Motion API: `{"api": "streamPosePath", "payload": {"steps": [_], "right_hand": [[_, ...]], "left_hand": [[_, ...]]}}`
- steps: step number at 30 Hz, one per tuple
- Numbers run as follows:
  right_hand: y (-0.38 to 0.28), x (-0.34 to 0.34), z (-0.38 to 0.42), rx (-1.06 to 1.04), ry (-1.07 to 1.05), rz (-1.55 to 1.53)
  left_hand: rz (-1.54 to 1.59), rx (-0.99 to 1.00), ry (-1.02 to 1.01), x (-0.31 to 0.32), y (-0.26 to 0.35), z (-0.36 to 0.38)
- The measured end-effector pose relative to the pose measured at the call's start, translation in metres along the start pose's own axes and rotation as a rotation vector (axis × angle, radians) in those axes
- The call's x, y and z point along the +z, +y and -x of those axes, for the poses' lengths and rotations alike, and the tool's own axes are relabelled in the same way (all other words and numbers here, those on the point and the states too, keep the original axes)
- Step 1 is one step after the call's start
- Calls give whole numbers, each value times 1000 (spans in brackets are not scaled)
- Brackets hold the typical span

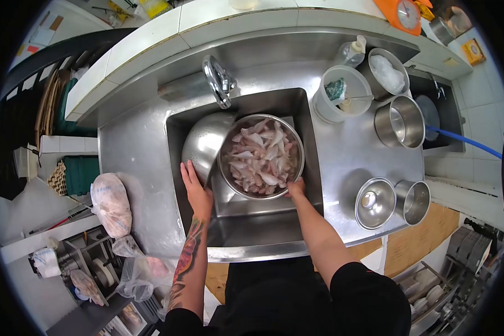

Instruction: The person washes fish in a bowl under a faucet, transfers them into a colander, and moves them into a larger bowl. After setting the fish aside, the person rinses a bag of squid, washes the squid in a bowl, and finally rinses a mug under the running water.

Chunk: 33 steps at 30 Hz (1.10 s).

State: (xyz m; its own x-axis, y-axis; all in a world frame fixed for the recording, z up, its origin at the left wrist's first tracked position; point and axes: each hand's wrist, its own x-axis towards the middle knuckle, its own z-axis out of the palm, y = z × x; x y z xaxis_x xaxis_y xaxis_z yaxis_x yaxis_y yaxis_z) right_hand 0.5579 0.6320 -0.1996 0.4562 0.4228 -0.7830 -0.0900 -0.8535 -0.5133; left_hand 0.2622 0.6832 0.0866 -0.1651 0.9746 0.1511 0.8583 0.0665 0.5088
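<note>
In the sink (252,229) stands a round metal bowl (301,154) full of pale pink raw meat pieces (263,154). My right hand (297,187) grips its rim at the lower right, the fingertips partly hidden. To the left, a second metal bowl (204,140) is tipped on its side, its rim facing the full bowl. My left hand (197,187) holds this tilted bowl near its lower edge, fingers laid along the outside and thumb by the rim. The inside of the tilted bowl is hidden from me.
A faucet (215,81) overhangs the sink's back edge. On the right counter stand a plastic tub (341,92) and several metal pots, one a deep pot (399,122), plus a shallow bowl (375,203). A bagged pink mass (111,205) lies on the left counter.
</note>
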Motion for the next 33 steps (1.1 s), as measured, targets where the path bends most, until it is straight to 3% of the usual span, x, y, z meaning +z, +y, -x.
{"api": "streamPosePath", "payload": {"steps": [2, 3, 5, 9, 12, 14, 17, 20, 21, 24, 28, 30, 32, 33], "right_hand": [[53, 12, -53, -109, -80, -5], [39, 5, -35, -110, -83, 2], [-3, -14, 20, 141, -100, -134], [4, -14, 29, 176, -105, -136], [10, -22, 34, 90, -23, -53], [16, -23, 27, -106, 3, -202], [7, -35, 46, 19, -44, -131], [21, -34, 42, 19, -10, -141], [47, -31, 16, -100, 20, -106], [15, -39, 44, -47, 23, -268], [14, -36, 41, 122, 0, -304], [20, -43, 25, 117, -51, -351], [32, -46, -4, 268, -336, -314], [32, -47, -3, 265, -335, -379]], "left_hand": [[7, -40, 0, 8, -7, -1], [35, -80, -32, 11, -13, -2], [34, -103, -90, 20, -29, -5], [22, -11, -172, 17, -36, -43], [56, -41, -360, -1, -33, -80], [34, -14, -353, 0, -46, -93], [117, -56, -455, 0, -55, -107], [177, -38, -488, -2, -60, -117], [174, -83, -506, -2, -60, -118], [158, -174, -583, -6, -53, -124], [172, -64, -520, 0, -65, -123], [161, -119, -556, 0, -62, -123], [156, -96, -556, 3, -64, -123], [151, -75, -550, 3, -65, -124]]}}
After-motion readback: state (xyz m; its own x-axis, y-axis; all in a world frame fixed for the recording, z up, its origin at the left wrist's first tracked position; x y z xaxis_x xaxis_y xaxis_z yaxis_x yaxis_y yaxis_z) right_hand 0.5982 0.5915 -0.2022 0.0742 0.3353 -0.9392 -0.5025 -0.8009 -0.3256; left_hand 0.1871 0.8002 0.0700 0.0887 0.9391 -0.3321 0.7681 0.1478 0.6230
